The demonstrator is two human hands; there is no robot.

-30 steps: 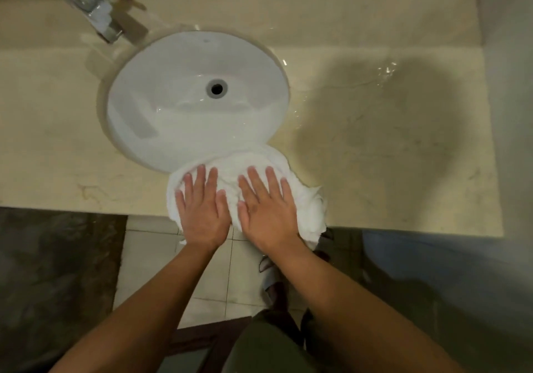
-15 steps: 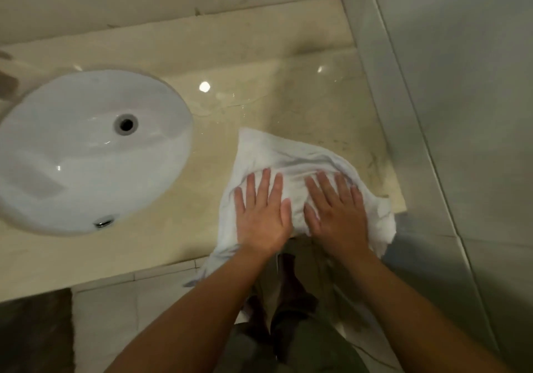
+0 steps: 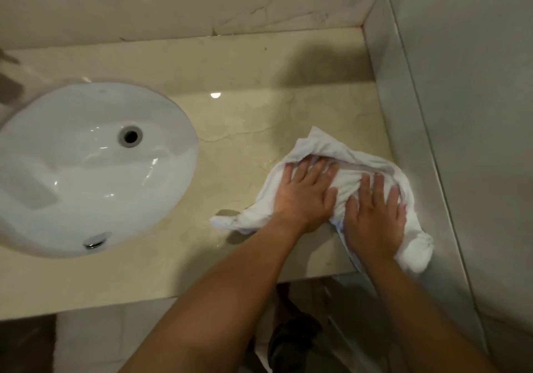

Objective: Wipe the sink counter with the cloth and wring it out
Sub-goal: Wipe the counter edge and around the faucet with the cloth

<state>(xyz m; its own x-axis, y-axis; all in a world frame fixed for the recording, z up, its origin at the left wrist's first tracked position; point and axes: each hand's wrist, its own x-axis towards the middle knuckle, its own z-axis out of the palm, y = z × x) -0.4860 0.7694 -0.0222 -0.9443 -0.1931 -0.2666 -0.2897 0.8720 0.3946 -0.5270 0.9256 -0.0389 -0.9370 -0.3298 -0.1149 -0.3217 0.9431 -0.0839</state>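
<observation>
Two forearms reach up from the bottom edge, over dark floor and the counter's [image 3: 245, 170] front lip. Both hands lie flat, palms down, fingers straight and slightly spread, pressing the cloth [image 3: 346, 179]: left hand [image 3: 302, 196] on its middle, right hand [image 3: 375, 217] just beside it toward the side wall [image 3: 461, 142]. The cloth is white and bunched, lying on the counter's right end; its right corner hangs past the front edge near the wall. Well to the left sits the white basin [image 3: 72, 185], its drain [image 3: 130, 136] beyond. Farthest back runs the marble backsplash [image 3: 202, 3].
</observation>
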